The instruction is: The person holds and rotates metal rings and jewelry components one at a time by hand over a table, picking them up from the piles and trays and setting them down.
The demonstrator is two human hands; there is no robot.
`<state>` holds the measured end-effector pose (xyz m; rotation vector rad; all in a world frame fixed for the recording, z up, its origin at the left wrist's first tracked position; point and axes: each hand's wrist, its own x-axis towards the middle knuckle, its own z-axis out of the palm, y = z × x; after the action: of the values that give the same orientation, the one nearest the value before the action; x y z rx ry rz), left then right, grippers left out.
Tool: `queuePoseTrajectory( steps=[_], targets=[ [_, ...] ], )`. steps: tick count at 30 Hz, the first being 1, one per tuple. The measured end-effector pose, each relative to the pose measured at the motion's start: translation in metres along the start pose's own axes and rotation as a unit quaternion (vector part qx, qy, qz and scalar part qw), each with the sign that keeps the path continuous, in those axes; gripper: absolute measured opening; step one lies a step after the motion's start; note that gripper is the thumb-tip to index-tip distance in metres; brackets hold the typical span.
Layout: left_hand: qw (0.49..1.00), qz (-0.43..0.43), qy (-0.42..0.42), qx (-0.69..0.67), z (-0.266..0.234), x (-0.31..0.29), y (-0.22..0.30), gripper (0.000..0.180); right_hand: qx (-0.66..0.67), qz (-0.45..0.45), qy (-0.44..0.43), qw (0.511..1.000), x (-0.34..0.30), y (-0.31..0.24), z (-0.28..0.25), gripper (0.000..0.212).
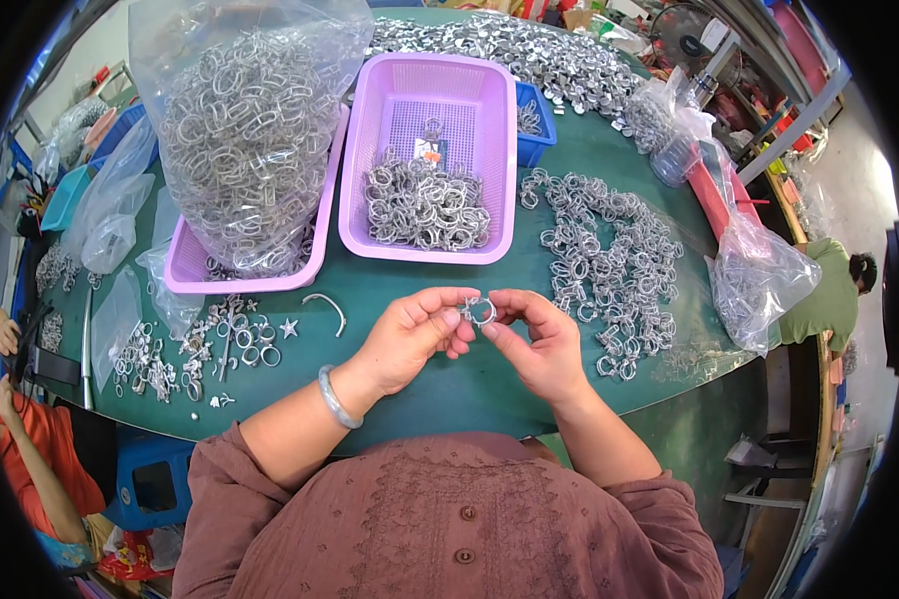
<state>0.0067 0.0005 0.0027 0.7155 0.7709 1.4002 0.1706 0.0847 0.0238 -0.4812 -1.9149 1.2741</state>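
Note:
Over the near part of the table, my left hand (408, 337) and my right hand (541, 347) meet in front of my chest. Between their fingertips they pinch a small silver metal ring (484, 311); fine detail on its left side is too small to make out. Just beyond my hands lies a purple plastic basket (429, 72) with a heap of silver rings (425, 205) in its near half. To the right of my right hand spreads a loose pile of similar rings (614, 265). A curved metal strip (332, 307) rests left of my left hand.
A big clear bag of rings (255, 130) stands in a second purple basket (255, 286). Loose metal pieces (150, 364) lie at left. Shiny parts (509, 55) cover the far side, near a blue bin (536, 150). Another person in orange (45, 449) sits at left.

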Motion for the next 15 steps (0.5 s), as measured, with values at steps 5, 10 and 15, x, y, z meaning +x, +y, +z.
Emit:
queuePoseTrajectory(
  steps=[5, 10, 15],
  targets=[
    [1.0, 0.009, -0.001, 0.021, 0.0014, 0.0001, -0.0006, 0.03, -0.008, -0.001, 0.011, 1.0, -0.0019, 0.002, 0.0005, 0.026],
    [0.999, 0.028, -0.002, 0.031, 0.0025, 0.0, -0.0007, 0.031, 0.001, 0.0, 0.008, 1.0, -0.0021, 0.0027, -0.0001, 0.025],
    [0.997, 0.054, -0.009, 0.05, 0.0023, 0.0001, -0.0014, 0.033, 0.017, 0.005, 0.008, 1.0, -0.0036, 0.0053, -0.0003, 0.025]
  ],
)
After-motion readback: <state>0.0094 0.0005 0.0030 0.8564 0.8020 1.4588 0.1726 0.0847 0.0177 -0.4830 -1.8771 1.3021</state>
